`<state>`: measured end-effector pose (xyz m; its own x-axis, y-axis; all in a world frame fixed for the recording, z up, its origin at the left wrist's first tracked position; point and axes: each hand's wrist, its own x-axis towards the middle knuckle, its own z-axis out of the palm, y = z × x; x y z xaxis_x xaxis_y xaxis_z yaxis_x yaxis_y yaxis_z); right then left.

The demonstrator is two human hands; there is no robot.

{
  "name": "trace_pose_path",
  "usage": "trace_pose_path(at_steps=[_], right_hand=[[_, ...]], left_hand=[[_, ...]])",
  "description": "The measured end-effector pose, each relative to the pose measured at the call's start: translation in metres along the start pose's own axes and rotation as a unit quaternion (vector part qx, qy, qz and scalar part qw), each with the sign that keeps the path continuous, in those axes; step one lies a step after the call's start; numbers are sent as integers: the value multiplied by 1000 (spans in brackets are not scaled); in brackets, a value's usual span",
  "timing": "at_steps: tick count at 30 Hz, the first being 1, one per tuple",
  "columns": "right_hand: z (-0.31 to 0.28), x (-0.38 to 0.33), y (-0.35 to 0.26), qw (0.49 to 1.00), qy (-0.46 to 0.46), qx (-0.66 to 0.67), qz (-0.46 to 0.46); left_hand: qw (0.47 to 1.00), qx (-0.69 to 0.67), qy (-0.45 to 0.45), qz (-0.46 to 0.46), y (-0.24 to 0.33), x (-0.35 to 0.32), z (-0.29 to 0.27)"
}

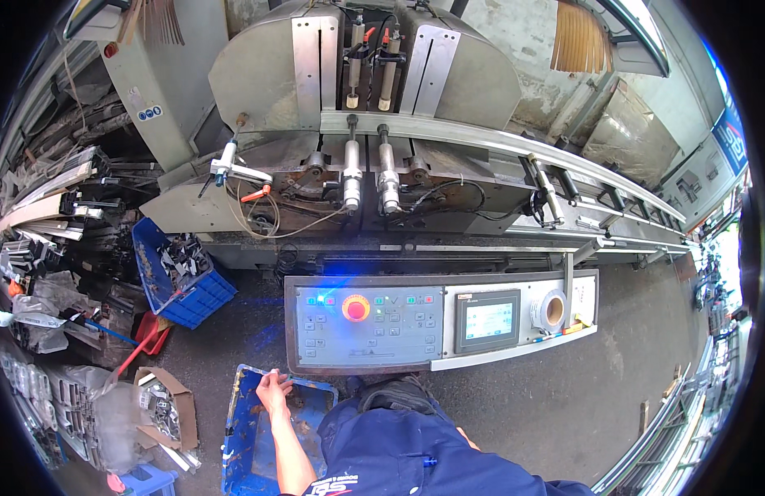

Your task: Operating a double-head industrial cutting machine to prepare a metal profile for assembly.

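My left hand [273, 390] is over the left part of a blue plastic crate [231, 442], just below the left corner of the control panel [370, 357]. Its fingers are curled together. A pale spot shows at the fingertips, too small to name. Worn and stained inside, the crate stands on the floor by my left side. Only a small patch of skin shows past the right edge of my blue work shirt [390, 455]; my right hand itself is out of sight. On the panel are a red emergency stop button [356, 308], small keys and a lit screen [488, 320].
Behind the panel stands a large saw-like machine with two clamp cylinders [352, 174] over a long aluminium profile [481, 139]. A roll of tape [552, 311] rests on the panel. To the left are a blue crate of metal offcuts [188, 302], a red dustpan [153, 335] and a cardboard box [182, 405].
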<state>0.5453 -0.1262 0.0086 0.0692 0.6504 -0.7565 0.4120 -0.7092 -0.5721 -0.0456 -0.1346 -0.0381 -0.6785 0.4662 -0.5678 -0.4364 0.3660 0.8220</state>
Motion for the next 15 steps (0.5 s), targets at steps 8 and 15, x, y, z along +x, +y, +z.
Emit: trace_pose_path(at_steps=[8, 15], right_hand=[[2, 11, -11, 998, 10, -39, -50], [12, 9, -6, 994, 12, -73, -83]], left_hand=[[1000, 1, -22, -8, -11, -5, 7], [999, 18, -23, -17, -15, -8, -6]])
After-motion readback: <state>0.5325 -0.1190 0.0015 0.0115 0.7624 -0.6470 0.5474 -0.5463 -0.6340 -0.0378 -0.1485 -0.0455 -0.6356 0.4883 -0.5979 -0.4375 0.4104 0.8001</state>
